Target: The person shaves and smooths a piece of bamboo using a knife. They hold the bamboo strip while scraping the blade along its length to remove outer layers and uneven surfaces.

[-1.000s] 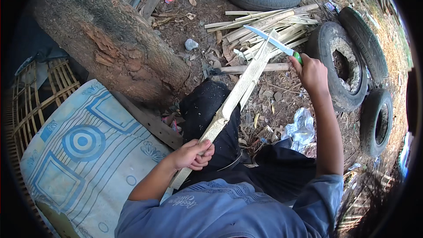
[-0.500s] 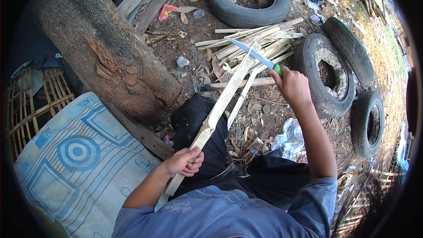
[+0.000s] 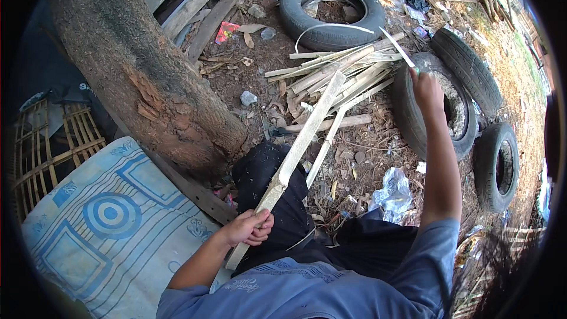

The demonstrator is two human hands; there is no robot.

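Observation:
My left hand (image 3: pixel 251 228) is closed round the lower end of a long pale bamboo slat (image 3: pixel 303 139), which slants up and away across my leg. A raised joint shows partway along it. My right hand (image 3: pixel 427 91) grips a knife (image 3: pixel 397 47) with a green handle, mostly covered by my fingers. The blade points up and to the left, apart from the slat. Beyond the slat's far end, a thin curved sliver (image 3: pixel 333 25) appears in front of the far tyre, seemingly in the air. A pile of split bamboo strips (image 3: pixel 354 71) lies on the ground ahead.
A tree trunk (image 3: pixel 159 77) rises at the left, beside a blue-and-white patterned cushion (image 3: pixel 153 212). Tyres lie ahead and to the right: a far tyre (image 3: pixel 295 20), a filled tyre (image 3: pixel 407 112) and others. Crumpled clear plastic (image 3: pixel 393 192) lies near my legs.
The knife has moved off the slat's far end, up and to the right with my right hand. A curved sliver now shows beyond the slat. My left hand keeps its hold.

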